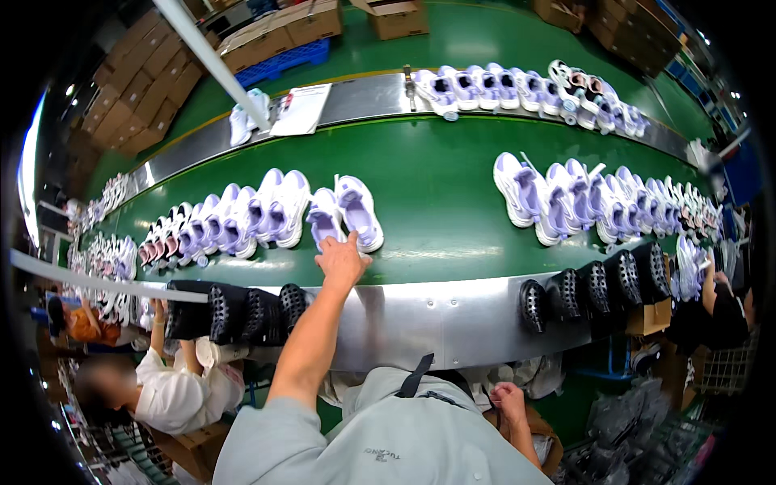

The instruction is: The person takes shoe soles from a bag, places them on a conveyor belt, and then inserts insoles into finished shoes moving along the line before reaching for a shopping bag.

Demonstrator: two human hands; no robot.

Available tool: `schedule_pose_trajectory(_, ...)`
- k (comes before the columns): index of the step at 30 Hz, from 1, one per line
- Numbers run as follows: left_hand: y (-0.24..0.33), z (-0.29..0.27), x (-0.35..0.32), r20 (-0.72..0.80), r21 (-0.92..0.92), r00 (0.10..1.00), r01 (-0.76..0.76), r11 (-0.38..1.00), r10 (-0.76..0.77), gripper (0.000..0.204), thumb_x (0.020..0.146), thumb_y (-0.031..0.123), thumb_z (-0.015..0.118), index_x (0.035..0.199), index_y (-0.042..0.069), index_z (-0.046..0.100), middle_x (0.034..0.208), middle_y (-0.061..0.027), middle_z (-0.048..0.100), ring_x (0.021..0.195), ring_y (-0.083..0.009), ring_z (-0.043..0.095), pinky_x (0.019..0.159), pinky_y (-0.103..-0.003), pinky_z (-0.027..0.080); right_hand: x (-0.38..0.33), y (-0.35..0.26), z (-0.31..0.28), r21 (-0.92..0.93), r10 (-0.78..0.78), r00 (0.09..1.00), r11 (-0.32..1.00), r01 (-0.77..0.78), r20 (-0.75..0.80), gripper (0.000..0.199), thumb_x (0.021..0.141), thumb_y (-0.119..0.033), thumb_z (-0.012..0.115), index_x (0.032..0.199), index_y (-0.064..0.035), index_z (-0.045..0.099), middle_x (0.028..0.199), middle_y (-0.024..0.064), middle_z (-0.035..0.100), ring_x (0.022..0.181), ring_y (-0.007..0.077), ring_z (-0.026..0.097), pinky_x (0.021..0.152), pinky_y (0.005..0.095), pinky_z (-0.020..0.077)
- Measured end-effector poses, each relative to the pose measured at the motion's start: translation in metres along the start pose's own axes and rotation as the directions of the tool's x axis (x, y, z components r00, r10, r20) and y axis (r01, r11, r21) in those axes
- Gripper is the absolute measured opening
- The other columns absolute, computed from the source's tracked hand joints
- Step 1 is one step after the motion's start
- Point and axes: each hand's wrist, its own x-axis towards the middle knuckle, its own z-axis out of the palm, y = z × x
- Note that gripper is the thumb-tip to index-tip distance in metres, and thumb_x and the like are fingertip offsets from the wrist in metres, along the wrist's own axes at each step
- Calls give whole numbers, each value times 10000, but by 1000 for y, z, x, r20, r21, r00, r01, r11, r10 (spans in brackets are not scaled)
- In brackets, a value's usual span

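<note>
Your left hand, fingers spread, touches white-and-lavender sneakers just ahead, long axes running away; right hand: can't tell.

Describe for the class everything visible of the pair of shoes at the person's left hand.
The pair of shoes is white with lilac insides; the uppers look like fabric. They sit side by side, openings up, on the green surface, just right of a row of similar shoes. The left hand's fingers reach their near ends, apparently touching them.
</note>
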Motion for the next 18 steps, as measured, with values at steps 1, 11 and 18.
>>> schedule_pose_trajectory(1, -8, 2, 9, 103, -14, 994, -19, 1000, 21, 779, 744, 454, 801, 1430, 316, 459, 1279, -230, 512, 1235, -398, 458, 897, -560, 471, 3, -6, 0, -24, -26, 999, 999, 25, -19, 169, 919, -127, 609, 1037, -8, 630, 855, 87, 684, 701, 164, 655, 611, 284, 531)
schedule_pose_trajectory(11, 29, 4, 44, -93, -128, 943, -329, 936, 319, 333, 807, 395, 730, 921, 82, 729, 922, -178, 703, 929, -365, 660, 798, -473, 526, 5, 0, 9, -54, -73, 995, 996, 70, -65, 182, 928, -141, 612, 1040, 1, 629, 859, 81, 673, 718, 156, 655, 614, 265, 529)
schedule_pose_trajectory(18, 106, -5, -112, 22, -170, 841, -530, 831, 541, 271, 773, 306, 760, 869, 55, 723, 845, -212, 670, 775, -374, 675, 665, -465, 550, -5, -54, 42, -80, -282, 959, 957, 280, -18, 249, 932, -181, 643, 1072, 23, 625, 881, 68, 663, 763, 127, 621, 638, 262, 505)
